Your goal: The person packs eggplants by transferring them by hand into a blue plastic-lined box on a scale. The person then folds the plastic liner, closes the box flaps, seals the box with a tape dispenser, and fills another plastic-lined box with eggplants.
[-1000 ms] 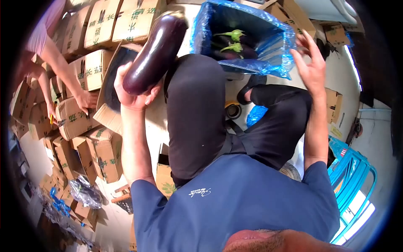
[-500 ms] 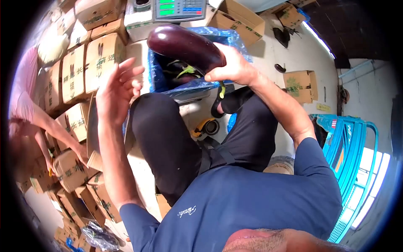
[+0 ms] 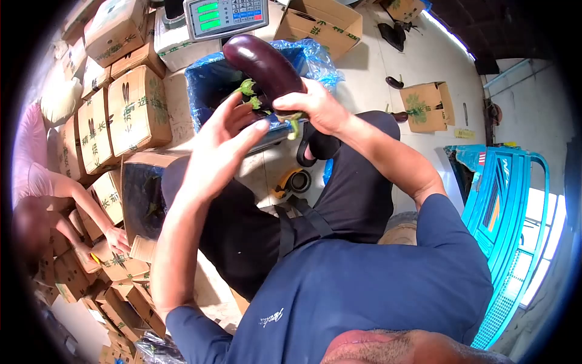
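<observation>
My right hand grips a large dark purple eggplant near its stem end, which points down toward me. The eggplant is tilted over a box lined with blue plastic. Inside that box lie more eggplants, their green stem caps showing. Just left of the held eggplant, my left hand has its fingers apart and holds nothing. Its fingertips are close to the stem end; whether they touch it I cannot tell.
Beyond the box is a scale display. Stacked cartons stand at the left, where a co-worker's hand rests on one. An open carton, a small carton and a turquoise metal frame are also around.
The eggplant has passed from my left hand to my right and come over the box. Since the middle frame, my left hand has moved right, closer to it. The view has shifted.
</observation>
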